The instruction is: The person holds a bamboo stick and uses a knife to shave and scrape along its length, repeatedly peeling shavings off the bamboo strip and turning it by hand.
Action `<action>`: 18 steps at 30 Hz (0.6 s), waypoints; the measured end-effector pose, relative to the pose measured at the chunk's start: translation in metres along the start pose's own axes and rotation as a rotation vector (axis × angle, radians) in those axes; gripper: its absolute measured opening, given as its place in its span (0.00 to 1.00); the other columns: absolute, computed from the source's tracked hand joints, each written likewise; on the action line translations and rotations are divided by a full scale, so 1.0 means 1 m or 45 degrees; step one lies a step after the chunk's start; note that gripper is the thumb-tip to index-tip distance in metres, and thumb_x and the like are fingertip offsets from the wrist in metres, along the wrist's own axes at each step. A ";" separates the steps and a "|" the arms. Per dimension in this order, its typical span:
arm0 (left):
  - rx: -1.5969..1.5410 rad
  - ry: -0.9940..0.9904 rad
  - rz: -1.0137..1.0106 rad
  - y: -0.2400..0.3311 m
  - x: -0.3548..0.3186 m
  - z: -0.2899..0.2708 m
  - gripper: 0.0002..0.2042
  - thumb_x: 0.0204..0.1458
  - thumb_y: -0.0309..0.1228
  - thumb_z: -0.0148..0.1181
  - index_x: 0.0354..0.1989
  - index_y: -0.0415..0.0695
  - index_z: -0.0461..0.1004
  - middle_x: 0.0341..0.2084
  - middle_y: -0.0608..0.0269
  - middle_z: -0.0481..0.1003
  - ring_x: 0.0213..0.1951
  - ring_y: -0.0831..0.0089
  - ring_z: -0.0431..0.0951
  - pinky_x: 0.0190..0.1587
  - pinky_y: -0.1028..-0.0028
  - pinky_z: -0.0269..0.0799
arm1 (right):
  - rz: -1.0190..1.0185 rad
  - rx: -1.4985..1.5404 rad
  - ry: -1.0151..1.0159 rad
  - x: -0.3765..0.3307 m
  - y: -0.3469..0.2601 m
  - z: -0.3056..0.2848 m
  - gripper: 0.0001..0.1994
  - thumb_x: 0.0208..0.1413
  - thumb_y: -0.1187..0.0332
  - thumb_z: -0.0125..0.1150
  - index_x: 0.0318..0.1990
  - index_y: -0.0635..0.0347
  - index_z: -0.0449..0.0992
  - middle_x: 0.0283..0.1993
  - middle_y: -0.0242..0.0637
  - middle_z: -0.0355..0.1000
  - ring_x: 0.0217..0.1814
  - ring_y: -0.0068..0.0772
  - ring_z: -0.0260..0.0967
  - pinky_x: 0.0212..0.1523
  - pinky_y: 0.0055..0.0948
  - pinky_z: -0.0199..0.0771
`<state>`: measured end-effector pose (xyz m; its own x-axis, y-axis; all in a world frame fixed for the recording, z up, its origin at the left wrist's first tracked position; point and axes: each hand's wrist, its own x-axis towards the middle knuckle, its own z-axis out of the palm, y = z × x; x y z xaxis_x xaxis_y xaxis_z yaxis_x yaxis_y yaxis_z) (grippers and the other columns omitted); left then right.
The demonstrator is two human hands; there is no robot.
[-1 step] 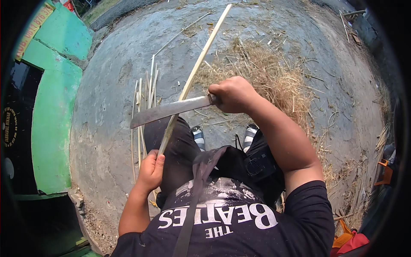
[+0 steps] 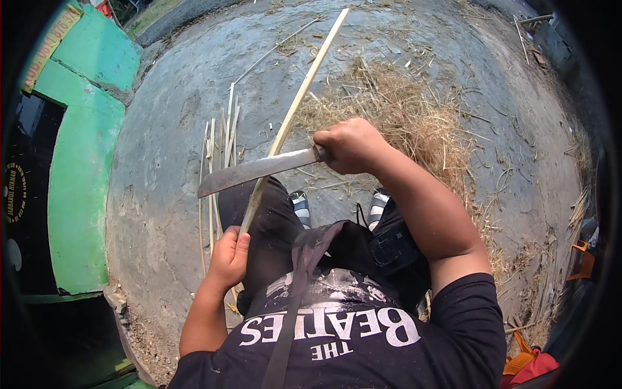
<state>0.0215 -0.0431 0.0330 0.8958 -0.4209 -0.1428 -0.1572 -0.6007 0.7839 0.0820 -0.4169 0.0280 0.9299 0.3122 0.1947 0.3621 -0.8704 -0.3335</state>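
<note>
I see my right hand (image 2: 350,146) clamped on the handle of a long grey metal blade (image 2: 256,171), which lies across a long pale bamboo strip (image 2: 295,110). My left hand (image 2: 228,258) grips the strip's near end, below the blade.

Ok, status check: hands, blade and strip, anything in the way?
Left hand grips bamboo strip near its end. Right hand holds big knife, blade lying across strip. Thin slats alongside, shavings pile beyond.
</note>
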 end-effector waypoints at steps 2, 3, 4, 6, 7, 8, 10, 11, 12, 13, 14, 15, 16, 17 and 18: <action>0.093 -0.019 -0.013 -0.003 -0.001 0.000 0.15 0.70 0.39 0.52 0.40 0.37 0.72 0.20 0.58 0.71 0.24 0.72 0.70 0.29 0.69 0.67 | 0.137 0.062 -0.023 0.005 0.019 0.012 0.08 0.53 0.61 0.63 0.32 0.54 0.79 0.29 0.43 0.78 0.36 0.54 0.78 0.38 0.50 0.78; 0.091 -0.022 -0.011 -0.001 -0.001 0.000 0.15 0.70 0.39 0.52 0.40 0.37 0.72 0.20 0.58 0.71 0.24 0.72 0.70 0.29 0.69 0.67 | 0.274 0.119 -0.050 0.008 0.029 0.010 0.07 0.52 0.62 0.62 0.33 0.53 0.79 0.30 0.44 0.78 0.38 0.54 0.79 0.39 0.50 0.78; 0.105 -0.032 -0.013 0.004 -0.001 0.000 0.16 0.70 0.40 0.51 0.40 0.37 0.72 0.19 0.58 0.71 0.23 0.72 0.70 0.28 0.69 0.66 | 0.452 0.309 -0.165 0.009 0.039 0.004 0.08 0.51 0.63 0.62 0.35 0.53 0.81 0.33 0.44 0.79 0.40 0.54 0.79 0.42 0.49 0.79; 0.121 -0.039 -0.018 0.002 -0.003 0.000 0.16 0.70 0.41 0.51 0.39 0.38 0.72 0.18 0.59 0.70 0.22 0.72 0.69 0.28 0.69 0.66 | 0.405 0.218 -0.195 0.008 0.038 0.012 0.08 0.51 0.63 0.62 0.36 0.52 0.81 0.34 0.44 0.80 0.40 0.54 0.79 0.42 0.49 0.79; 0.124 -0.051 -0.061 -0.007 -0.008 0.000 0.17 0.70 0.41 0.51 0.39 0.38 0.72 0.17 0.59 0.70 0.22 0.72 0.69 0.27 0.69 0.66 | 0.354 0.129 -0.223 0.008 0.036 0.015 0.08 0.50 0.64 0.62 0.37 0.52 0.82 0.35 0.44 0.80 0.40 0.54 0.79 0.43 0.48 0.80; 0.126 -0.064 -0.105 -0.013 -0.013 -0.002 0.17 0.70 0.42 0.50 0.39 0.38 0.71 0.16 0.60 0.69 0.21 0.72 0.69 0.26 0.68 0.65 | 0.315 0.079 -0.274 0.010 0.032 0.019 0.08 0.49 0.64 0.63 0.36 0.52 0.82 0.36 0.45 0.80 0.41 0.54 0.79 0.45 0.48 0.80; 0.132 -0.080 -0.126 -0.017 -0.025 -0.006 0.17 0.70 0.42 0.50 0.38 0.38 0.71 0.16 0.60 0.69 0.20 0.72 0.69 0.26 0.68 0.65 | 0.142 0.046 -0.254 0.012 0.015 0.026 0.08 0.47 0.64 0.63 0.36 0.52 0.82 0.35 0.45 0.80 0.41 0.54 0.79 0.45 0.49 0.79; 0.138 -0.091 -0.139 -0.017 -0.031 -0.007 0.17 0.70 0.42 0.50 0.38 0.38 0.71 0.15 0.60 0.68 0.20 0.71 0.69 0.26 0.69 0.65 | 0.073 0.023 -0.266 0.013 0.009 0.027 0.09 0.47 0.65 0.64 0.36 0.52 0.82 0.35 0.45 0.80 0.41 0.54 0.79 0.44 0.49 0.79; 0.103 -0.102 -0.131 -0.017 -0.036 -0.008 0.17 0.70 0.41 0.51 0.37 0.39 0.71 0.16 0.60 0.68 0.20 0.70 0.69 0.26 0.68 0.64 | 0.149 0.071 -0.281 0.013 0.013 0.028 0.08 0.47 0.65 0.63 0.36 0.52 0.81 0.36 0.45 0.80 0.42 0.54 0.79 0.45 0.49 0.79; 0.100 -0.104 -0.136 -0.024 -0.041 -0.006 0.17 0.70 0.41 0.51 0.37 0.39 0.71 0.16 0.60 0.68 0.20 0.70 0.69 0.26 0.68 0.64 | 0.225 0.118 -0.296 0.014 0.019 0.029 0.08 0.47 0.65 0.63 0.36 0.52 0.81 0.36 0.46 0.80 0.42 0.53 0.79 0.45 0.49 0.79; 0.072 -0.093 -0.117 -0.038 -0.044 -0.002 0.16 0.70 0.41 0.51 0.37 0.38 0.71 0.16 0.59 0.69 0.21 0.70 0.69 0.26 0.68 0.65 | 0.255 0.196 -0.323 0.015 0.024 0.034 0.08 0.47 0.65 0.63 0.36 0.52 0.81 0.36 0.47 0.80 0.43 0.53 0.79 0.45 0.49 0.79; 0.043 -0.076 -0.097 -0.042 -0.043 0.001 0.16 0.70 0.41 0.52 0.36 0.38 0.71 0.17 0.58 0.69 0.21 0.69 0.70 0.27 0.67 0.65 | 0.251 0.193 -0.327 0.017 0.023 0.036 0.08 0.47 0.65 0.63 0.36 0.52 0.81 0.36 0.47 0.80 0.43 0.53 0.79 0.45 0.49 0.79; 0.064 -0.068 -0.116 -0.045 -0.043 0.001 0.16 0.69 0.40 0.52 0.36 0.39 0.71 0.18 0.57 0.70 0.22 0.68 0.70 0.27 0.67 0.65 | 0.255 0.139 -0.315 0.018 0.019 0.037 0.09 0.47 0.65 0.63 0.36 0.53 0.81 0.36 0.47 0.80 0.43 0.53 0.79 0.45 0.49 0.79; 0.060 -0.062 -0.117 -0.046 -0.043 0.001 0.16 0.69 0.40 0.52 0.36 0.39 0.71 0.18 0.57 0.70 0.22 0.68 0.70 0.27 0.67 0.65 | 0.258 0.084 -0.302 0.018 0.014 0.038 0.09 0.47 0.65 0.63 0.37 0.53 0.81 0.35 0.47 0.80 0.43 0.54 0.79 0.45 0.49 0.79; 0.033 -0.055 -0.139 -0.046 -0.044 0.001 0.16 0.69 0.40 0.52 0.36 0.39 0.71 0.18 0.57 0.70 0.21 0.67 0.70 0.27 0.66 0.65 | 0.212 0.102 -0.266 0.018 0.009 0.041 0.09 0.47 0.64 0.64 0.37 0.53 0.80 0.35 0.46 0.80 0.43 0.54 0.79 0.45 0.49 0.79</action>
<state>-0.0112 0.0021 0.0027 0.8896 -0.3804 -0.2527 -0.0709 -0.6618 0.7463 0.1044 -0.4034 -0.0090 0.9674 0.2461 -0.0603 0.1993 -0.8859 -0.4189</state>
